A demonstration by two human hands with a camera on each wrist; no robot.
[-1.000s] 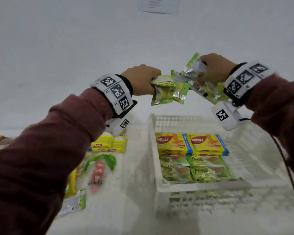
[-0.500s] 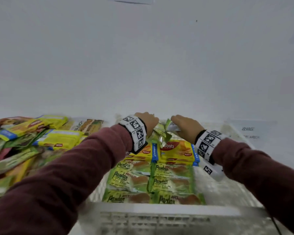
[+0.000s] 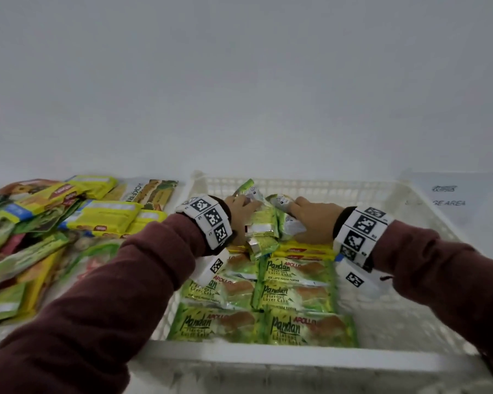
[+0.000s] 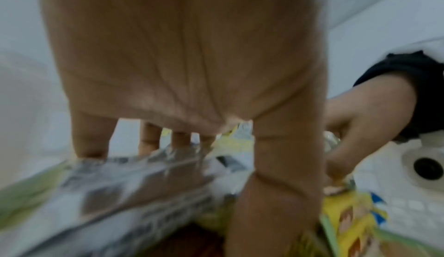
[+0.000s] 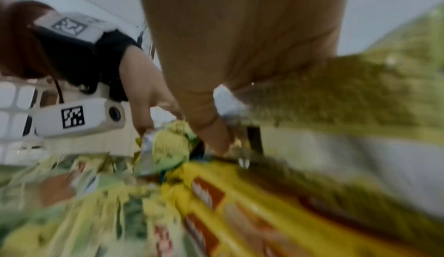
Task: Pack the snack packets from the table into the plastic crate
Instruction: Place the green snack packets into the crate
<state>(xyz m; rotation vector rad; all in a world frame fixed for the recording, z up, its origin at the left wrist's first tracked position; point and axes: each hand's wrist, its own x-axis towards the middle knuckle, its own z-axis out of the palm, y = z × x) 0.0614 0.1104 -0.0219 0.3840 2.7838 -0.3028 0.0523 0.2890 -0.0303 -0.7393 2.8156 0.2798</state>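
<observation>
I'm looking at a stockroom or storage corner, bare white wall (image 3: 239,81), paper sign (image 3: 450,196) reading partly "GE AREA" right of the white plastic crate (image 3: 296,358), heaped snack packets (image 3: 49,223) to its left

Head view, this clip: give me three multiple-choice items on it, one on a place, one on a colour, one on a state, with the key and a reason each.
1. Where does the loose pile of unpacked packets lie?
A. left of the white crate
B. right of it
C. inside it

2. What colour are the Pandan cake packets in the crate?
A. blue
B. green
C. red

3. What are the left hand and right hand doing?
A. resting idle on the table
B. lifting the crate
C. each holding green packets at the crate's far end

Key: 1 A, the pile spreads over the table left of the crate wall. 2 B, their wrappers are green. 3 C, both hands grip crumpled packets above the yellow ones.
</observation>
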